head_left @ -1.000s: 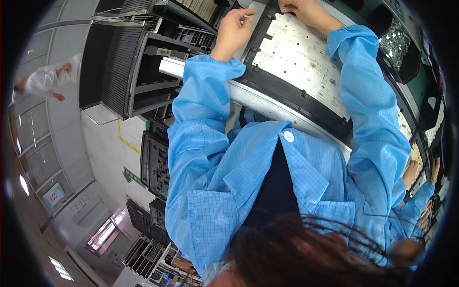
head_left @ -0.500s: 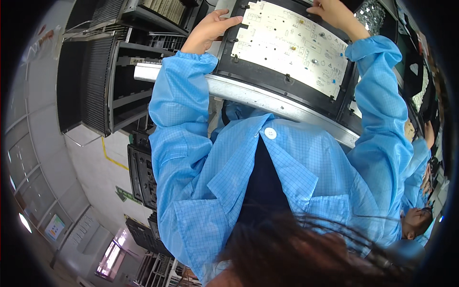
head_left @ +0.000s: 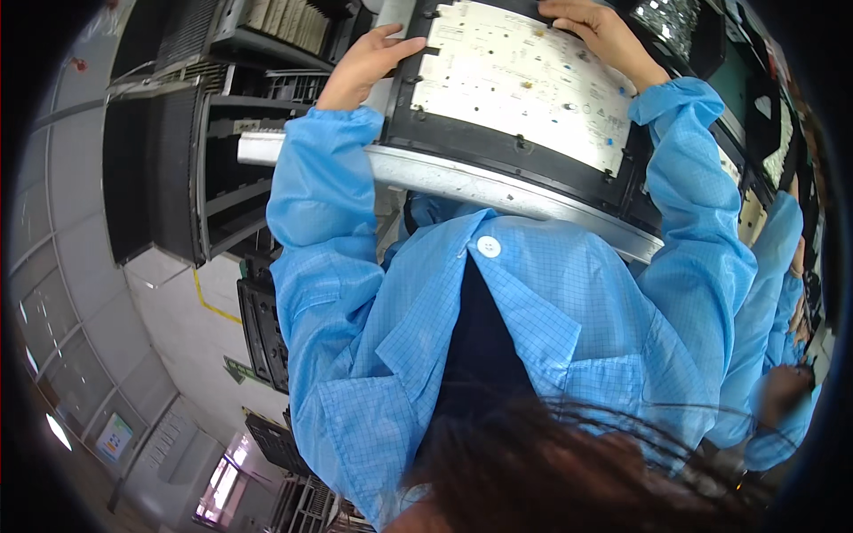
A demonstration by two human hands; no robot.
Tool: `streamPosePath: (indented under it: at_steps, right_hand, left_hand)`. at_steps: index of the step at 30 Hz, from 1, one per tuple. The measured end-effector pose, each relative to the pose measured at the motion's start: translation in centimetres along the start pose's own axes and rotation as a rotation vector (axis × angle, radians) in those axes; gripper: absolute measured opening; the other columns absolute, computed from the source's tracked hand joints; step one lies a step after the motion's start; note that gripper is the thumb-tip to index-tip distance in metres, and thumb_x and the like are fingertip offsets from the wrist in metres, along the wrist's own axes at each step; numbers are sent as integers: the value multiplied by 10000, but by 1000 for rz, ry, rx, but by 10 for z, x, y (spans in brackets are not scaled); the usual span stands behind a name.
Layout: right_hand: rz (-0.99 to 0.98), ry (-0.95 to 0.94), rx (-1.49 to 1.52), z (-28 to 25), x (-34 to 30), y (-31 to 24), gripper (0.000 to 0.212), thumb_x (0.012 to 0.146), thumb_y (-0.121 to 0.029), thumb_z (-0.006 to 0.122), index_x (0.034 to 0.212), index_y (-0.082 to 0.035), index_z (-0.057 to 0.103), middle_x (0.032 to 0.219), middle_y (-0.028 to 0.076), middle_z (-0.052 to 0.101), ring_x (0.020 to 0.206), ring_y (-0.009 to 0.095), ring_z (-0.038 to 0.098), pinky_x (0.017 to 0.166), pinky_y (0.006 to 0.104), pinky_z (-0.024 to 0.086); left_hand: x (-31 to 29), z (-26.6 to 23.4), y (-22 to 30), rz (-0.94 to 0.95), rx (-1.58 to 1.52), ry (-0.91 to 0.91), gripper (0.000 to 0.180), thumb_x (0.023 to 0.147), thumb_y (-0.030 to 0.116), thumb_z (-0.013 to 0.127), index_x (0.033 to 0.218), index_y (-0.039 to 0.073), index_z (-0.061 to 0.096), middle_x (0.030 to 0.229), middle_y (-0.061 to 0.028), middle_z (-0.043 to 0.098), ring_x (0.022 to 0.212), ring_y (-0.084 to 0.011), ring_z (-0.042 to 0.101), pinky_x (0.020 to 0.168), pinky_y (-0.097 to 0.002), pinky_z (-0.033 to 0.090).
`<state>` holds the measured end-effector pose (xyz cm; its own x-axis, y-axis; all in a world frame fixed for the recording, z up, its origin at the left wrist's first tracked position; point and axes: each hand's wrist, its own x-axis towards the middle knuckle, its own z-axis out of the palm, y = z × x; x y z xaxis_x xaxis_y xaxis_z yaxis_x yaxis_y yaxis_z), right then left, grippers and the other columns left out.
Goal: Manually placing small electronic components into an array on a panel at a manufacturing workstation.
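A pale printed circuit board [head_left: 506, 98] with small yellow and blue parts lies in a black frame [head_left: 462, 147], held at its edges by dark clips. My left hand [head_left: 362, 67] is open at the left side of the frame, its thumb stretched towards the board's corner and a finger extended. Over the far right part of the board is my right hand [head_left: 606, 34], its fingers bent and drawn together near the far edge. Anything small between those fingertips is hidden.
A silver metal rail [head_left: 480, 186] runs along the frame's near side. Dark slotted racks [head_left: 155, 169] stand at the left, one holding upright boards [head_left: 283, 19]. Shiny small parts fill a bin [head_left: 668, 27] at the far right. Another person's blue sleeve [head_left: 762, 293] shows at the right.
The view has shifted slightly. My right hand has moved left along the far part of the board, its fingers reaching further across. My left hand stays by the board's left edge.
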<state>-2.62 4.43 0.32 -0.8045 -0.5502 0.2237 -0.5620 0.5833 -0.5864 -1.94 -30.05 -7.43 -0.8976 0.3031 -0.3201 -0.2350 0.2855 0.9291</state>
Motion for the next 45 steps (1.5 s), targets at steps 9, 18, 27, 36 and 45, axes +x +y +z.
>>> streamPosePath:
  at_steps: [9, 18, 27, 36, 45]
  right_hand:
    - [461, 10, -276, -48, -117, 19, 197, 844, -65, 674, 1032, -6, 671, 922, 130, 675, 838, 247, 638, 736, 322, 500]
    - [134, 110, -225, -29, -135, 43, 106, 823, -59, 688, 911, -1, 682, 842, 125, 649, 792, 290, 610, 714, 343, 499]
    - [363, 238, -358, -29, -119, 71, 178, 871, -155, 663, 955, -7, 717, 824, 138, 705, 653, 199, 654, 627, 306, 503]
    - [690, 295, -341, -23, -103, 43, 341, 865, -371, 684, 875, -34, 734, 636, 118, 649, 537, 189, 588, 544, 315, 457]
    - [532, 200, -315, -75, -37, 180, 513, 891, -408, 648, 1171, 21, 616, 1120, 215, 665, 1068, 319, 630, 906, 376, 473]
  left_hand:
    - [-20, 49, 64, 882, 1009, 118, 666, 867, 459, 653, 1369, 52, 490, 1478, -192, 384, 1389, -438, 266, 1131, -548, 209]
    - [-14, 99, 48, 701, 1291, -12, 902, 785, 630, 616, 1361, -50, 473, 1429, -290, 403, 1335, -508, 335, 1118, -653, 39]
    - [-16, 107, 43, 668, 1222, 1, 939, 728, 593, 693, 1366, -57, 464, 1435, -314, 377, 1341, -543, 292, 1052, -745, 49]
    - [-17, 95, 39, 660, 1197, 37, 840, 782, 542, 671, 1355, -43, 483, 1457, -283, 368, 1365, -516, 268, 1061, -735, 40]
    - [-52, 35, 14, 74, 621, 349, 400, 918, 253, 588, 1190, -39, 600, 991, -269, 659, 913, -403, 644, 808, -440, 512]
